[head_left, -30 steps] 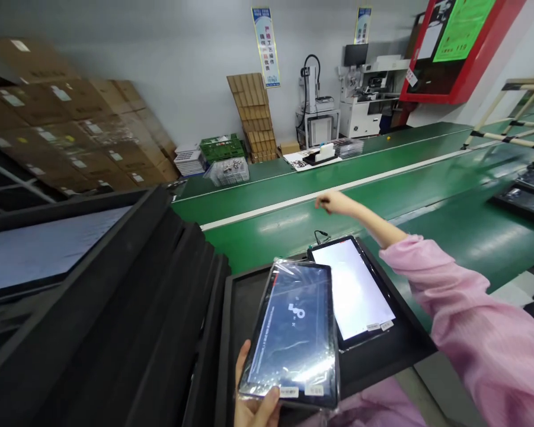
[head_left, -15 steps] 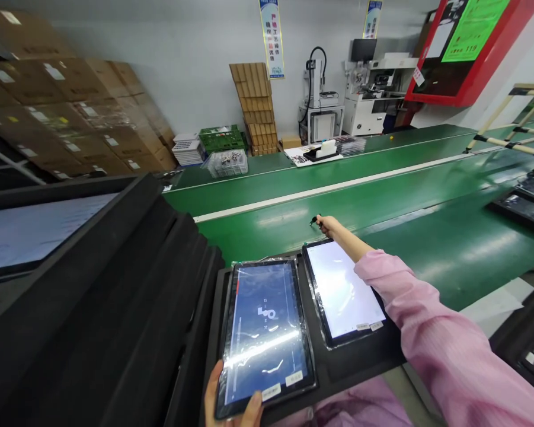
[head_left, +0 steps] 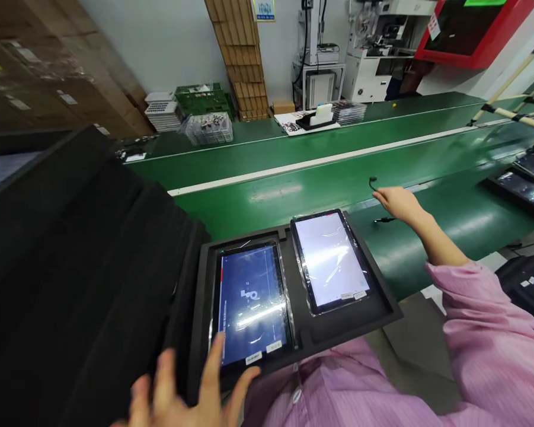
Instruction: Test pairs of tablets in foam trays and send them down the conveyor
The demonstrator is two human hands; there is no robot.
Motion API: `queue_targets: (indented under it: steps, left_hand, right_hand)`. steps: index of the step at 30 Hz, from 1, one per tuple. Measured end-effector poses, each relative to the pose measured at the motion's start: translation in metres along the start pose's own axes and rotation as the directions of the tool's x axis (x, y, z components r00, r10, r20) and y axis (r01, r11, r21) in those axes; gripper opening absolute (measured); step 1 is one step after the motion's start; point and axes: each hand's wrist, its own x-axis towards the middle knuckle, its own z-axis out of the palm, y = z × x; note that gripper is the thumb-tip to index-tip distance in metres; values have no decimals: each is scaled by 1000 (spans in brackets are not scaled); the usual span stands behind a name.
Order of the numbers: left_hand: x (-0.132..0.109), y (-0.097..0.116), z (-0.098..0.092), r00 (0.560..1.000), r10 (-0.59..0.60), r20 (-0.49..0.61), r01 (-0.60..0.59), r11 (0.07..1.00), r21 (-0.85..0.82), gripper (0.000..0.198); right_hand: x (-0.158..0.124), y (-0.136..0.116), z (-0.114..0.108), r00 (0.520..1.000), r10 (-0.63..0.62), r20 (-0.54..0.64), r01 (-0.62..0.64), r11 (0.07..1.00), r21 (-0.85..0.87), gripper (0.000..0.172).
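A black foam tray (head_left: 338, 323) lies at the near edge of the green conveyor belt (head_left: 293, 196). It holds two film-wrapped tablets: one with a blue screen (head_left: 251, 302) on the left, one with a white screen (head_left: 326, 258) on the right. My left hand (head_left: 186, 391) hovers open at the tray's near left corner, fingers spread, one fingertip touching the blue tablet's lower edge. My right hand (head_left: 397, 201) reaches out over the belt to the right of the white tablet and pinches a thin black cable (head_left: 373, 182), whose plug end sticks up above the fingers.
Stacked black foam trays (head_left: 84, 267) fill the left. More black trays with tablets (head_left: 522, 184) sit at the right on the belt. Across the belt are a clear bin (head_left: 207, 127), green crates (head_left: 202, 98), cardboard stacks (head_left: 237, 53) and white machines (head_left: 364, 65).
The blue tablet went from my left hand into the tray's left slot, and that hand let go and opened. My right hand carried the cable from behind the white tablet out to the right.
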Motion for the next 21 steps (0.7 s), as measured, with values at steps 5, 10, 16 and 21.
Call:
queue_targets:
  steps: [5,10,16,21]
  left_hand:
    - [17,79,45,787,537,304,-531,840,-110,55]
    - [16,123,82,689,649,321,-642,753,-143,78]
    - [15,115,87,674,679,291,-682,723,-106,79]
    - [6,104,75,690,690,218,-671,723,-163,70]
  right_hand:
    - [-59,34,54,968,-50,245,121,950,-287,25]
    - [-95,54,82,974,-26,224,100,940,-326,28]
    - [-79,43,68,950,-182,-254,183,983,-20,51]
    - [-14,-40,72,882,-360,-305,460,799,387,61]
